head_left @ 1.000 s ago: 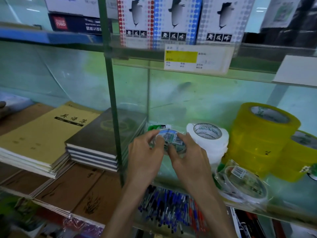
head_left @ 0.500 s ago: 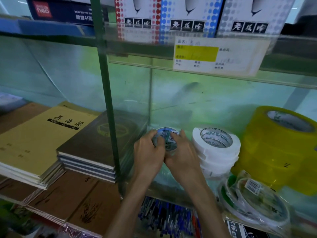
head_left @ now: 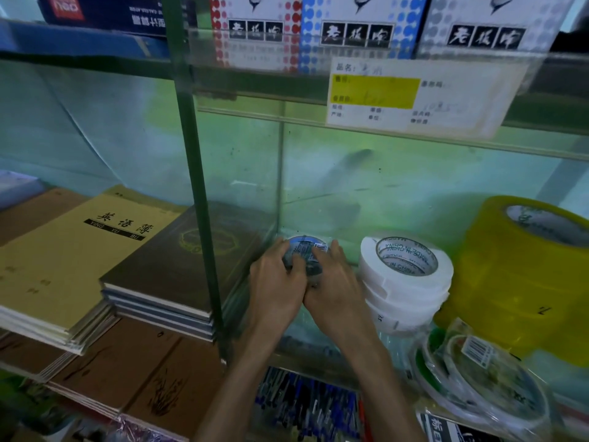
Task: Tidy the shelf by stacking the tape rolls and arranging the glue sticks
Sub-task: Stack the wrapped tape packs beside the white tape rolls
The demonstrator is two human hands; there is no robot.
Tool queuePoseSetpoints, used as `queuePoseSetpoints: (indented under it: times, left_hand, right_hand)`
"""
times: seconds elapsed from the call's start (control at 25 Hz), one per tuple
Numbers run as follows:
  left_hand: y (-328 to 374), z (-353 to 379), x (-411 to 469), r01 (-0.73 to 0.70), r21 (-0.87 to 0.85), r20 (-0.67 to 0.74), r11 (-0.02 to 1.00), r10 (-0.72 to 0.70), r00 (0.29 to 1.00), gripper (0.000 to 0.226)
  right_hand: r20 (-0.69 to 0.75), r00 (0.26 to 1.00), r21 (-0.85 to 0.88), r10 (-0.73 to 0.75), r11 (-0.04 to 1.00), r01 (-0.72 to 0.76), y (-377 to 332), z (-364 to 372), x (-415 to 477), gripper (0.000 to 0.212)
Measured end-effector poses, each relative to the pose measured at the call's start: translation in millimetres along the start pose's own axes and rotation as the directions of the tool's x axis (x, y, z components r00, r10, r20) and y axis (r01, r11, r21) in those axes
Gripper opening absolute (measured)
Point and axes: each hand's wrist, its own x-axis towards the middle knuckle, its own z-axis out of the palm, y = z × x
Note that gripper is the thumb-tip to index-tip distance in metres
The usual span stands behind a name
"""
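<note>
A small clear tape roll (head_left: pixel 305 250) with a barcode label sits at the back left corner of the glass shelf (head_left: pixel 318 352). My left hand (head_left: pixel 278 283) grips its left side and my right hand (head_left: pixel 334 282) grips its right side, fingers curled round it. To the right stands a stack of white tape rolls (head_left: pixel 404 279). Further right is a tall stack of yellow tape rolls (head_left: pixel 516 275). Flat clear tape rolls in wrapping (head_left: pixel 484 384) lie at the front right. No glue sticks are visible.
A green metal upright (head_left: pixel 199 199) and a glass divider (head_left: pixel 251 250) bound the compartment on the left. Stacks of notebooks (head_left: pixel 86 250) lie beyond it. Boxes (head_left: pixel 360 23) and a price label (head_left: pixel 424 94) are overhead. Pens (head_left: pixel 306 406) fill the shelf below.
Both hands have carried the small roll away from me and down into the back left corner of the shelf. The view has moved closer.
</note>
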Motion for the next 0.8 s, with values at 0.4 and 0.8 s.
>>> queuePoseSetpoints:
  times: [0.4,0.8]
  left_hand:
    - [23,-12,-36,-0.071,-0.074,-0.081,0.995,0.065,0.995,0.035]
    - [50,0,-85,-0.081,-0.224,-0.017,0.971,0.079,0.997,0.036]
  right_hand:
    - [-0.133,0.990,0.141,-0.056,0.987,0.074,-9,-26,-46,0.057]
    - [-0.277,0.961,0.130,-0.007,0.991,0.045,5,-69,-101,0.049]
